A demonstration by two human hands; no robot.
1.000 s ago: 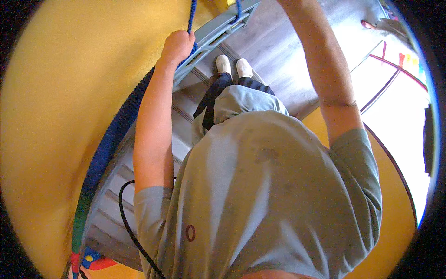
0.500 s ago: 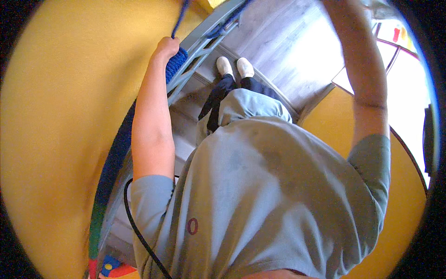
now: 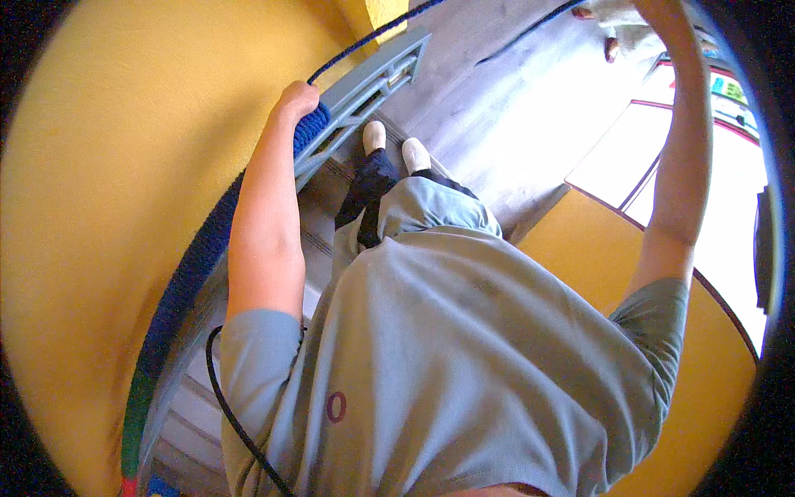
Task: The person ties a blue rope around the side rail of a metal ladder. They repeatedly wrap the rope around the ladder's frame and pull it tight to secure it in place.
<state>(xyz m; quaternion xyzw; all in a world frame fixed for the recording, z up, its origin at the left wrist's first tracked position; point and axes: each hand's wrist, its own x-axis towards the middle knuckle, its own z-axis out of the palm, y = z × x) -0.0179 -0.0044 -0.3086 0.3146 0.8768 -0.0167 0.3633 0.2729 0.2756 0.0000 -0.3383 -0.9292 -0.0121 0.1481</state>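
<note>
My left hand is closed round a rail, over tight coils of blue rope. From beneath that hand a single taut blue strand runs up and to the right, out of the picture. Behind the hand the rail's wrapping continues in dark blue, then green and red toward the lower left. Beyond it the bare grey rail shows. My right hand is raised at the top right edge, its fingers cut off from view. Another blue rope length slants down from the top edge, left of that hand.
A yellow wall stands along the left. Stairs lie beside the rail, and my shoes are near a grey plank floor. A yellow panel and white panels are at right. Pale cloth and reddish shoe-like shapes appear at top right.
My right arm has swung outward to the right and the strand from my left hand now slopes rightward instead of steeply up. The left hand stays on the coils. A second rope length shows over the floor.
</note>
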